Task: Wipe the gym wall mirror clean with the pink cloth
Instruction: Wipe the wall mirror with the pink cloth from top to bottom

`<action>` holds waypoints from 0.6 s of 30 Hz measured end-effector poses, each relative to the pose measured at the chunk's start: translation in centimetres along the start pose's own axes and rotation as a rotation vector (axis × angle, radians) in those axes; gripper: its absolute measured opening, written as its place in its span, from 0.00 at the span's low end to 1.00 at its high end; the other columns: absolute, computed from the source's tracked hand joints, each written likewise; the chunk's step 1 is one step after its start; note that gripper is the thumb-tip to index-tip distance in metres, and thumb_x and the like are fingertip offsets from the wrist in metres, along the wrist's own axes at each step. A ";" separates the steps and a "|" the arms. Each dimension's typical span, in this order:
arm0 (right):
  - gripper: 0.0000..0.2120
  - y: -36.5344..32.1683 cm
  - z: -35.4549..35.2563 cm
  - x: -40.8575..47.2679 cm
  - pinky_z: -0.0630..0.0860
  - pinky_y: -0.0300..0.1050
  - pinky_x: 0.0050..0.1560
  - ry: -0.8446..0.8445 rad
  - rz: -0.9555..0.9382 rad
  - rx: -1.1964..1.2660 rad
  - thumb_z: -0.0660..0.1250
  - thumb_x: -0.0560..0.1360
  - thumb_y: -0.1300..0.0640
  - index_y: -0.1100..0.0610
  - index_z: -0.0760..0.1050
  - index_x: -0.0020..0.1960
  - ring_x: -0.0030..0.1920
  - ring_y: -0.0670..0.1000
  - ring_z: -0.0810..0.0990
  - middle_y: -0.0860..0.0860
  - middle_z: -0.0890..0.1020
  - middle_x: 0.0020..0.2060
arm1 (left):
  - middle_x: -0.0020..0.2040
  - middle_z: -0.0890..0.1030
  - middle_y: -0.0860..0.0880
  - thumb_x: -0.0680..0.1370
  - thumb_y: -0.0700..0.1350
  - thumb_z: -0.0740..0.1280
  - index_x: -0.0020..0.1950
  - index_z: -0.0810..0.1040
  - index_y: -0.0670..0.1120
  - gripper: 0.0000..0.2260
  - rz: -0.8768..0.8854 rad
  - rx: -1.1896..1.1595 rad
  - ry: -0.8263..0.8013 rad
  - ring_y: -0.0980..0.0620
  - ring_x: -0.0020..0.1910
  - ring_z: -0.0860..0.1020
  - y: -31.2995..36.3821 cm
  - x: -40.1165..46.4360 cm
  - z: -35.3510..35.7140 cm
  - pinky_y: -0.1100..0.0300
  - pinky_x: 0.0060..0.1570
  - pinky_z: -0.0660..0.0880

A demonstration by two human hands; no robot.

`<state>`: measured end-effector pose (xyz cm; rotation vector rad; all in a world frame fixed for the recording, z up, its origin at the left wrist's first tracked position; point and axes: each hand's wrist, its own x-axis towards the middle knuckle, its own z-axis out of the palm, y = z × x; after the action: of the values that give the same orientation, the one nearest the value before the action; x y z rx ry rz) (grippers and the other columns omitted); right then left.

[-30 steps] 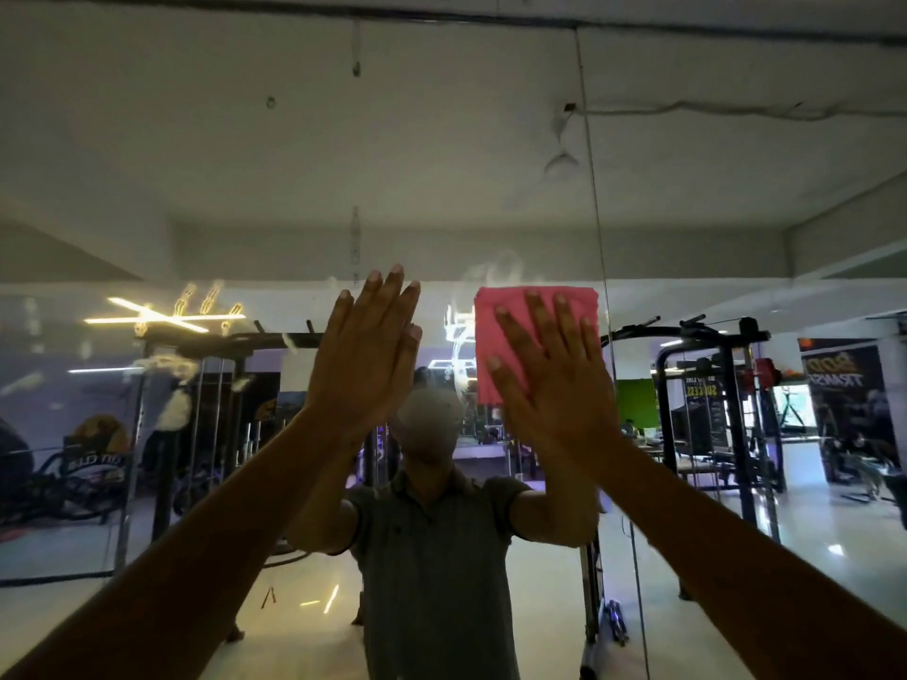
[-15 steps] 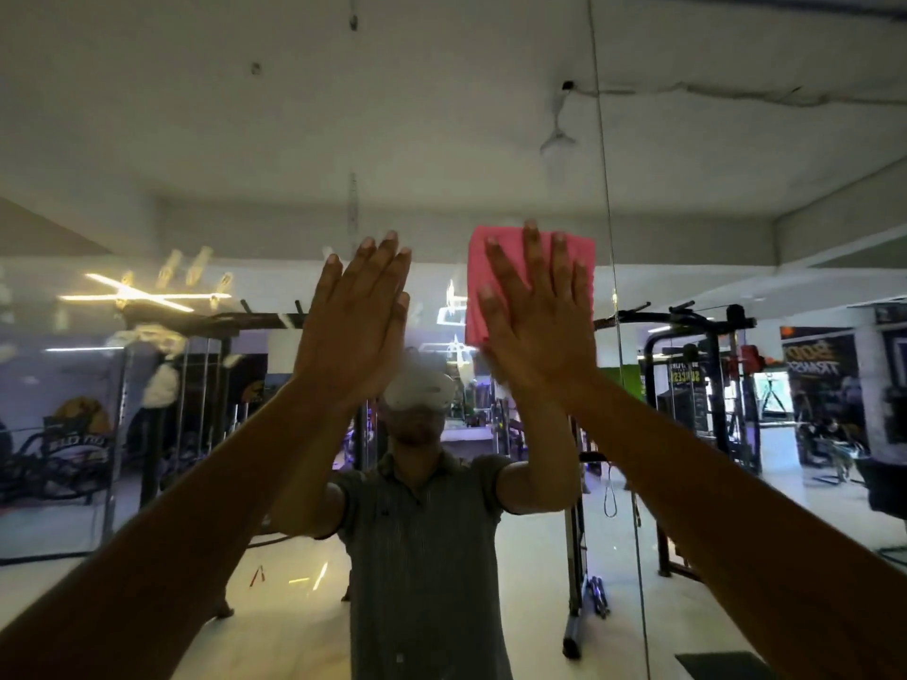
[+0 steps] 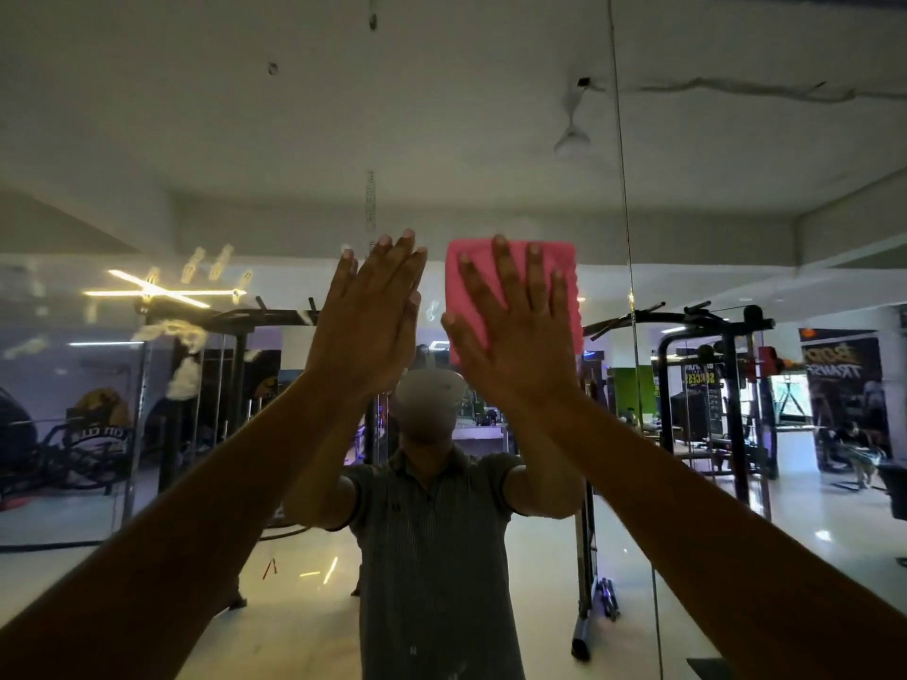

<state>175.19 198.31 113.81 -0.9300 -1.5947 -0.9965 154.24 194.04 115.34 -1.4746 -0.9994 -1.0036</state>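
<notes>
My right hand [image 3: 515, 346] lies flat with its fingers straight and spread, pressing the pink cloth [image 3: 564, 267] against the gym wall mirror [image 3: 196, 139]; nothing is curled round the fabric, it is simply pinned under my palm and fingers. The cloth is folded into a rough square, and its top edge and far right side show beyond my fingertips, while its lower part is hidden behind my palm. Just beside that pressing hand, on the thumb side, my left hand [image 3: 365, 326] is raised with its fingers straight and close together, holding nothing; whether its palm actually touches the glass I cannot tell. Below and between my two hands the mirror shows my own reflection in a striped shirt [image 3: 432, 557], arms lifted. A thin vertical seam [image 3: 622, 164] in the glass runs just past the cloth's outer edge. Further out on that side stands a reflected black weight rack [image 3: 731, 385], and well away beyond my empty hand glow crossed strip lights [image 3: 152, 289] with pale smudges on the glass near them.
</notes>
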 end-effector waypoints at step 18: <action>0.34 1.5 -1.8 2.9 0.46 0.73 0.86 0.004 0.099 0.000 0.46 0.88 0.33 0.44 0.46 0.90 0.88 0.69 0.45 0.60 0.46 0.89 | 0.88 0.59 0.46 0.90 0.51 0.51 0.88 0.56 0.52 0.25 -0.007 -0.129 0.028 0.45 0.88 0.55 -0.2 -0.2 0.9 0.34 0.85 0.50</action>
<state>176.57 197.51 117.13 -0.9967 -1.5300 -0.9282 154.03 194.93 115.08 -1.5588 -0.9355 -1.1078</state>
